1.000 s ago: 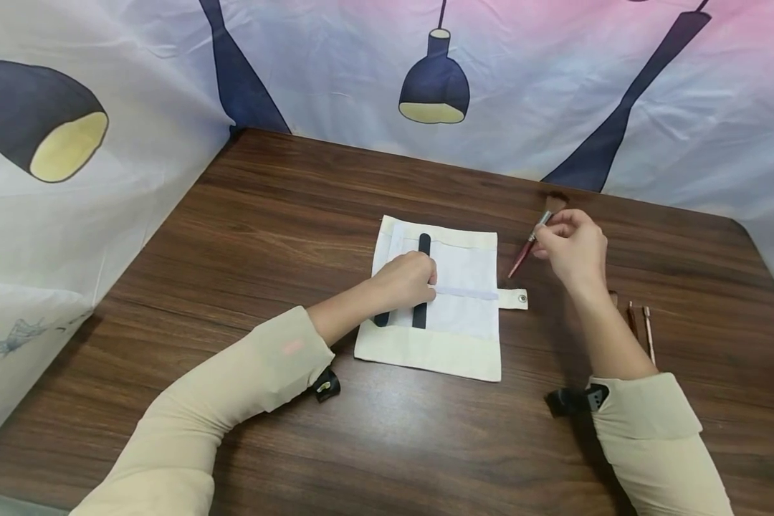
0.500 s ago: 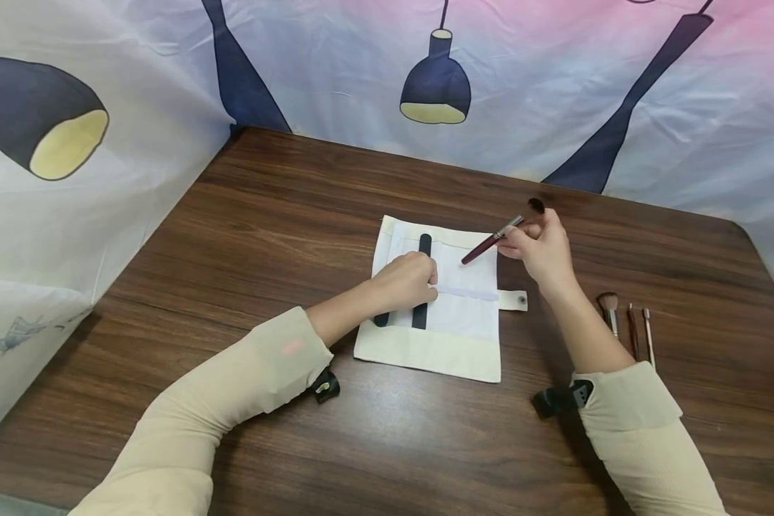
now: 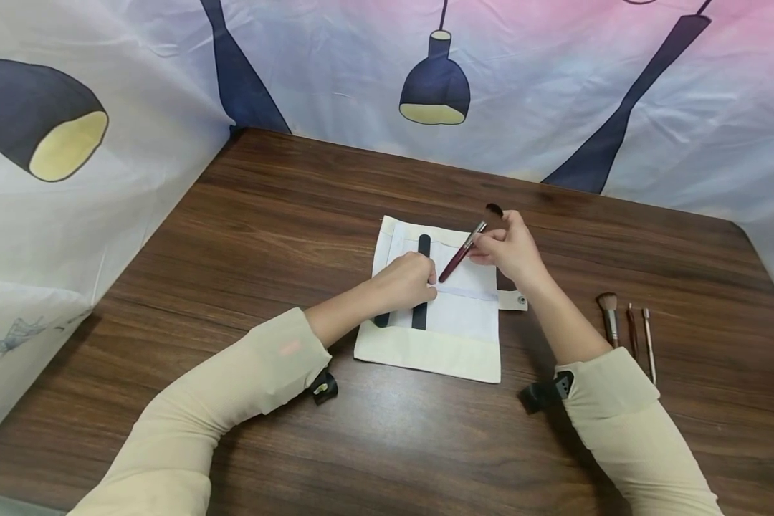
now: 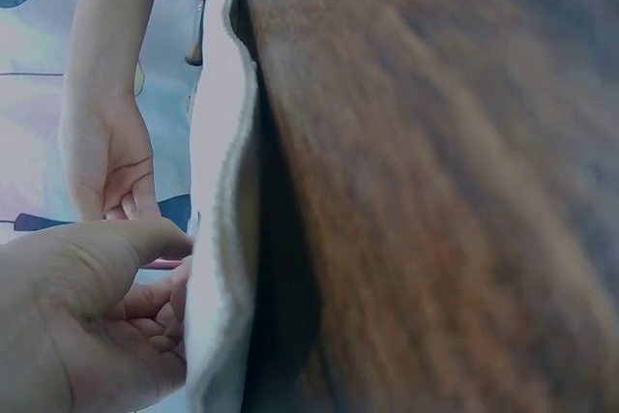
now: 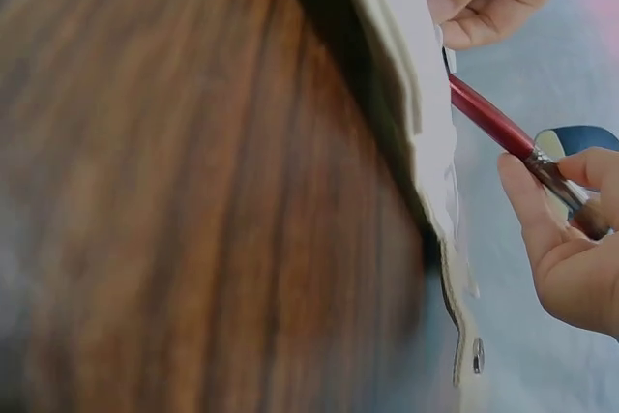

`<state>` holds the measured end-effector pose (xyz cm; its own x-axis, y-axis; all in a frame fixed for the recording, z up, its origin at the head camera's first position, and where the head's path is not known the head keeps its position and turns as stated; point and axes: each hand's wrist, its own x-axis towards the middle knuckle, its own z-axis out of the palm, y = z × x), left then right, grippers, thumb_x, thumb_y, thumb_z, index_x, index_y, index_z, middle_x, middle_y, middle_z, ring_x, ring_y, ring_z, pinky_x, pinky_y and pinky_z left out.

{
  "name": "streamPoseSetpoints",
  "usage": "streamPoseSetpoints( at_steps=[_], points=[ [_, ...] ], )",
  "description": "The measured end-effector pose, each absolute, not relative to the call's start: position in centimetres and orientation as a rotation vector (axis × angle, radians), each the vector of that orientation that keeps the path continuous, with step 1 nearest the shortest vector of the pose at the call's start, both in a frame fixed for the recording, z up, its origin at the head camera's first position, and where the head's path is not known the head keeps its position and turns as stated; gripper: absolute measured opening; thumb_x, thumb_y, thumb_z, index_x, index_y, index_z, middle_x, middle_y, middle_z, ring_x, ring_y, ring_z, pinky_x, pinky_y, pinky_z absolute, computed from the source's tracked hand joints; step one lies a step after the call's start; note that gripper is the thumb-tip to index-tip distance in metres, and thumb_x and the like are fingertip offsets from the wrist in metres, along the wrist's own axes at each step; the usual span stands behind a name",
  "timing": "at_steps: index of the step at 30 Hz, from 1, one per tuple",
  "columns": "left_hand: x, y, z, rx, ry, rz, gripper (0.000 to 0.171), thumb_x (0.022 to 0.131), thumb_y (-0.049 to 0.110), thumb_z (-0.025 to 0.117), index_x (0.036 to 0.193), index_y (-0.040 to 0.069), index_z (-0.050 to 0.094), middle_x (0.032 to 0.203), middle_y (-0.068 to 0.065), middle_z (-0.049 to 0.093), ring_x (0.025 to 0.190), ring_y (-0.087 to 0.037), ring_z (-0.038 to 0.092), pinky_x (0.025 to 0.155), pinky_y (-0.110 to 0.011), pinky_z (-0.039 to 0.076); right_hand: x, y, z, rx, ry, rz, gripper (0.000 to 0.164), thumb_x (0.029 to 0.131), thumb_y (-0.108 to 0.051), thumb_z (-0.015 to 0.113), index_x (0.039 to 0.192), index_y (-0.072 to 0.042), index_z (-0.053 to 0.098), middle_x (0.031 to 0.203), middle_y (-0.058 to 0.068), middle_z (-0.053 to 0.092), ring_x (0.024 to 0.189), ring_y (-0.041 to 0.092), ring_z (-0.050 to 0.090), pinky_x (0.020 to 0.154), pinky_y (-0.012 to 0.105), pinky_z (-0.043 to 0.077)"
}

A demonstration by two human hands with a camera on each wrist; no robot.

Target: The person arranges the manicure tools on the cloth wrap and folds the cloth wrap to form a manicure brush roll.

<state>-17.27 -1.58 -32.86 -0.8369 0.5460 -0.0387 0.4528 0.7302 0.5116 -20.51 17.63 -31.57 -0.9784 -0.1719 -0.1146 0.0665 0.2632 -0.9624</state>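
Note:
An unrolled cream cloth brush roll [image 3: 426,356] lies on the table in the head view, a white elastic band [image 3: 467,293] across its middle. Two flat black strips [image 3: 420,317] lie lengthwise on it, partly hidden by my left hand [image 3: 405,281]. The fingers of that hand are curled, thumb and forefinger pinching at the band. My right hand [image 3: 509,251] holds a makeup brush [image 3: 458,259] by its silver ferrule, between thumb and fingers. Its dark red handle slants down over the roll toward the band; the dark bristles point up and back. In the right wrist view the handle [image 5: 488,116] points at the left fingers.
Right of the roll lie another makeup brush [image 3: 609,315] and two thin tools [image 3: 632,333] side by side. A snap tab [image 3: 513,300] sticks out from the roll's right edge. Behind the wooden table [image 3: 264,444] hangs a printed cloth [image 3: 342,79].
My right hand has carried the brush leftward from beside the roll to over it, with the handle's end now near the band. The left hand has stayed in place.

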Motion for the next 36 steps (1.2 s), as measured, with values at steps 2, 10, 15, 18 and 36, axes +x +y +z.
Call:
streamPoseSetpoints(
  at_steps=[2,10,15,18,36],
  points=[
    [-17.3,-1.6,-32.8,0.799,2.741,0.743,0.007,0.081,0.004,0.063,0.083,-0.002,0.065,0.077,-0.007,0.062,0.063,-0.014,0.053,0.058,-0.022,0.041,-20.5,17.4,-31.6,-0.09,2.352,-1.741,0.051,0.091,-0.002,0.049,0.133,0.001,0.019,0.105,0.029,0.057,0.071,0.012,0.065,0.072,0.029,0.052],
    [-17.4,-1.6,-32.7,0.799,2.722,0.742,0.009,0.081,0.005,0.063,0.085,-0.003,0.065,0.077,-0.007,0.062,0.062,-0.014,0.052,0.058,-0.022,0.041,-20.8,17.0,-31.6,-0.068,2.358,-1.639,0.055,0.092,-0.004,0.052,0.137,-0.002,0.02,0.104,0.025,0.057,0.07,0.013,0.065,0.069,0.031,0.052],
    [-17.4,-1.5,-32.7,0.804,2.725,0.735,0.01,0.082,0.008,0.066,0.083,-0.001,0.065,0.076,-0.006,0.061,0.063,-0.014,0.051,0.058,-0.022,0.04,-21.3,16.7,-31.9,-0.044,2.303,-1.586,0.059,0.092,-0.003,0.051,0.14,-0.001,0.016,0.097,0.024,0.059,0.065,0.016,0.065,0.066,0.031,0.053],
    [-17.4,-1.5,-32.7,0.816,2.725,0.729,0.012,0.082,0.011,0.068,0.08,-0.001,0.065,0.073,-0.006,0.061,0.063,-0.014,0.051,0.057,-0.022,0.04,-21.5,16.6,-32.1,-0.041,2.274,-1.549,0.058,0.092,-0.003,0.051,0.138,0.001,0.017,0.091,0.022,0.06,0.062,0.016,0.065,0.064,0.031,0.053],
    [-17.3,-1.3,-32.5,0.795,2.714,0.669,0.008,0.082,0.005,0.062,0.074,0.003,0.06,0.065,-0.002,0.053,0.056,-0.011,0.045,0.05,-0.02,0.034,-21.1,14.8,-31.9,-0.128,2.353,-1.108,0.043,0.086,0.0,0.051,0.126,0.001,0.035,0.07,0.013,0.062,0.054,0.015,0.061,0.055,0.028,0.052]
  ],
)
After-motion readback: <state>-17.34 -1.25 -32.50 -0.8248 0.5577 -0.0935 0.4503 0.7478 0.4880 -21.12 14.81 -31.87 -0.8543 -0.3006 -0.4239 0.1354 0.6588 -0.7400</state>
